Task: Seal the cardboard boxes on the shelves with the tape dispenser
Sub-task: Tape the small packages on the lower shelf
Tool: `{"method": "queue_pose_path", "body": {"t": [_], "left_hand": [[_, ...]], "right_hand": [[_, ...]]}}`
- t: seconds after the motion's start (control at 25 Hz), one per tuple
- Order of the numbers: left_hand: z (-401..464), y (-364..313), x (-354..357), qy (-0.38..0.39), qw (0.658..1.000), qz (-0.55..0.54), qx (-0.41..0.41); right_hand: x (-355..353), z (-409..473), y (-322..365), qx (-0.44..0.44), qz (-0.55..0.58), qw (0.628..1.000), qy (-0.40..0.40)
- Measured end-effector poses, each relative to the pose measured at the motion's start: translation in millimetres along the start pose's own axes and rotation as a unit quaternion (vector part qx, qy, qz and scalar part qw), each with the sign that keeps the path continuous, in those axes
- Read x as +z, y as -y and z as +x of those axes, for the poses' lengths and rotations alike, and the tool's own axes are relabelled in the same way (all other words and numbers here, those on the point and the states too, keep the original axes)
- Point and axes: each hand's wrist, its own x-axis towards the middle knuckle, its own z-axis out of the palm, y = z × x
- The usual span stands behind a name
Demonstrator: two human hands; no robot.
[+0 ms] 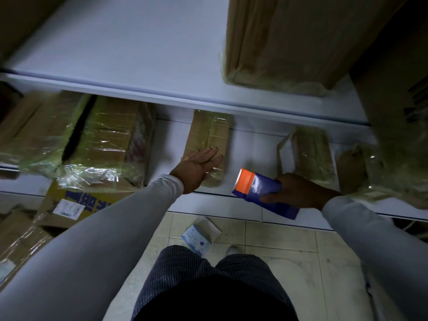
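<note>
Lower shelf (pixel 252 140): narrow cardboard box (pixel 209 140), taped over, lying under my left hand (pixel 196 165), fingers flat on its near end. Just right of it, apart: tape dispenser (pixel 259 191), blue with orange blade end, gripped in my right hand (pixel 298 191). Upper shelf (pixel 139 54): large box (pixel 289 40).

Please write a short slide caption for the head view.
Left hand flat on taped box; right hand holds tape dispenser.

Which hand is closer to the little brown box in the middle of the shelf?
Left. The left hand lies flat on the small box. The right hand is off to its right, holding the tape dispenser.
</note>
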Motion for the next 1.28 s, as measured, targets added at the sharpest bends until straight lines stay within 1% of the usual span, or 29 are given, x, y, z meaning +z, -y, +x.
{"method": "queue_pose_path", "body": {"t": [0.12,0.2,0.24,0.32,0.36,0.4,0.48,0.56,0.6,0.68,0.8,0.88,0.96,1.08,1.2,1.28], "left_hand": [[1.1,-0.9,-0.1,0.011,1.0,-0.001,-0.003],[3.1,-0.6,0.8,0.015,1.0,0.001,-0.002],[2.2,1.0,0.5,0.019,1.0,-0.002,-0.004],[-3.1,5.3,-2.3,0.023,1.0,-0.01,-0.003],[-5.0,5.9,-3.6,0.02,1.0,-0.017,-0.006],[-5.7,2.9,-3.6,0.011,0.999,-0.032,-0.028],[0.9,-15.7,0.4,-0.033,0.991,-0.05,-0.116],[10.9,-39.7,3.8,-0.069,0.979,0.001,-0.192],[13.7,-45.8,3.9,-0.07,0.976,0.03,-0.205],[9.5,-41.9,2.3,-0.052,0.978,0.049,-0.195],[-14.4,-18.2,-3.8,-0.043,0.994,0.013,-0.101],[-31.6,-2.0,-11.3,-0.047,0.997,0.023,-0.063],[-41.1,12.5,-22.0,-0.079,0.991,0.052,-0.093],[-36.8,14.1,-38.9,-0.096,0.976,0.089,-0.176],[-15.7,-14.1,-43.8,-0.112,0.966,0.061,-0.224],[3.8,-39.0,-35.8,-0.082,0.967,0.024,-0.238]], "right_hand": [[12.4,13.7,21.4,0.022,-0.033,0.998,-0.04],[27.0,29.9,42.6,0.015,-0.045,0.997,-0.061],[33.1,35.8,48.9,0.018,-0.081,0.995,-0.063],[43.7,34.2,48.0,0.063,-0.152,0.985,-0.051],[49.5,29.7,41.9,0.089,-0.153,0.983,-0.042],[55.4,26.0,34.3,0.106,-0.136,0.984,-0.037],[63.7,18.2,23.9,0.108,-0.077,0.989,-0.062],[68.2,13.5,21.8,0.085,-0.029,0.992,-0.089],[69.4,11.5,21.7,0.076,-0.014,0.993,-0.094],[67.8,4.0,16.8,0.07,0.005,0.993,-0.095],[62.6,-10.8,-1.5,0.083,0.024,0.993,-0.084],[62.2,-18.2,-12.2,0.087,0.046,0.992,-0.085],[65.7,-23.6,-17.7,0.092,0.055,0.99,-0.093],[72.1,-29.0,-20.5,0.095,0.058,0.989,-0.099],[73.6,-33.1,-18.5,0.084,0.073,0.989,-0.098],[73.5,-35.2,-16.0,0.082,0.074,0.989,-0.102]]}}
